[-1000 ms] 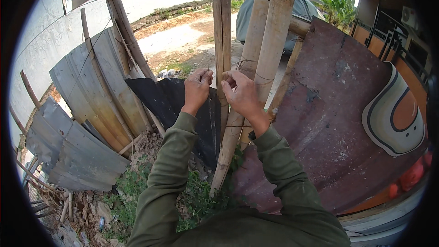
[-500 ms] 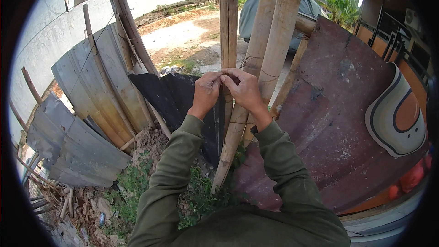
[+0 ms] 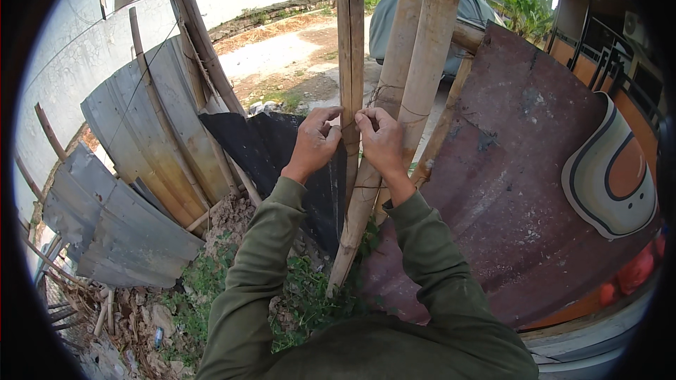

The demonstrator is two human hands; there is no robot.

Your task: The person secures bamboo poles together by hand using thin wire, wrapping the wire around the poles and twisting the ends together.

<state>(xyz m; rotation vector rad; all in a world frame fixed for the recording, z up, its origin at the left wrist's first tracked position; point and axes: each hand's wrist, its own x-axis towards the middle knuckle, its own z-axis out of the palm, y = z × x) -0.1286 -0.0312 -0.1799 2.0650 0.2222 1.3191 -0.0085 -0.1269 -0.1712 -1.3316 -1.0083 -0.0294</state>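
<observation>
In front of me stands a narrow split bamboo pole (image 3: pixel 350 35), beside two thicker bamboo poles (image 3: pixel 429 42) bound with thin wire (image 3: pixel 391 89). My left hand (image 3: pixel 314 144) is at the left side of the split pole, fingers curled, with a gap between thumb and forefinger and nothing visible in it. Against the pole's right side, my right hand (image 3: pixel 382 142) pinches thumb and forefinger together on what looks like a thin wire around the pole. The wire is too fine to follow fully. A black corrugated sheet (image 3: pixel 282 162) stands behind my left hand.
A reddish-brown metal sheet (image 3: pixel 521 169) leans at the right, with a striped curved panel (image 3: pixel 609 169) on it. Grey corrugated sheets (image 3: pixel 134 232) and wooden stakes stand at the left. Weeds (image 3: pixel 211 274) and rubble lie below. Beyond is a covered vehicle (image 3: pixel 387 24).
My hands have moved apart from touching at the fingertips. The left has shifted slightly left and its thumb and forefinger have parted; the right stays close to the pole.
</observation>
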